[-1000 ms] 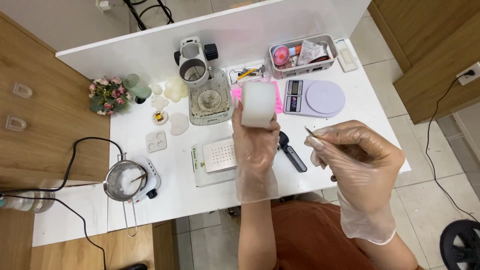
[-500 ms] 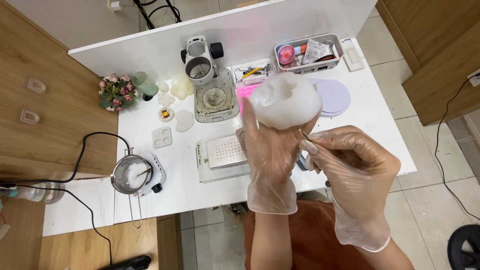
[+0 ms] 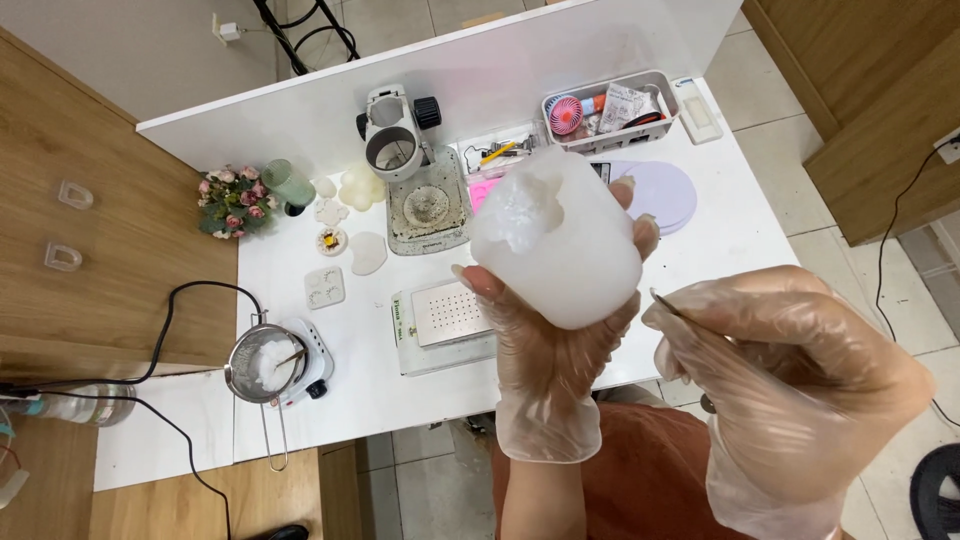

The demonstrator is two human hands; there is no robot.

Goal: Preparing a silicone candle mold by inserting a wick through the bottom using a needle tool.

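- I see the white translucent mould held up at the centre of the frame, a rounded block with a crumbly white patch at its upper left.
- My left hand, in a clear glove, is clamped on it from below and behind; the fingertips show past its right edge and the thumb lies along its lower left.
- My right hand, gloved too, sits at the lower right, just beside the mould, fingers closed together on a thin metal pick whose tip points up-left toward the mould without touching it.
- Below the mould on the white table lies a perforated metal plate.
- Further up stands a stereo microscope, and a grey storage tray is at the upper right.
- At the lower left a small strainer pot rests on a hot plate; a pink flower bunch sits at the left edge.
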